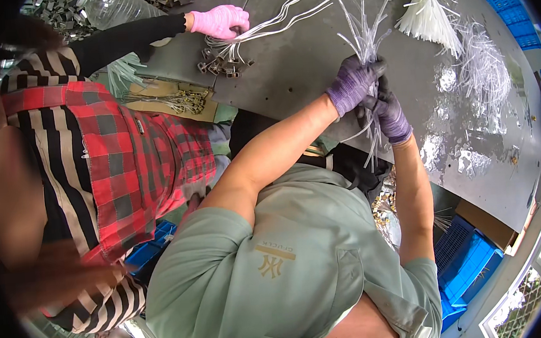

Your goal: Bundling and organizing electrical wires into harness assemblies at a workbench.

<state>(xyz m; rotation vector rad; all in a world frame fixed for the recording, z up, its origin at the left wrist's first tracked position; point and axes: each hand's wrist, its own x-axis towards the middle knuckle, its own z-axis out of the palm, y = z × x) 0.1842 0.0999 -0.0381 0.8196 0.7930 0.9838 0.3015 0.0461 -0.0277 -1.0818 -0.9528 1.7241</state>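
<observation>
I see the grey worktable (300, 58) running up and away, with the bundle of clear plastic strips (365, 34) standing over it, long axis near upright. My left hand (353, 83) is closed round the bundle's middle; my right hand (390, 118) sits just below, seemingly pinching the lower ends, though the gloves hide the fingertips. Both hands touch it.

The person wears a short-sleeved grey-green shirt (291, 275) at lower centre, with purple knit gloves on the left hand (351, 85) and right hand (391, 116), forearms bare.
</observation>
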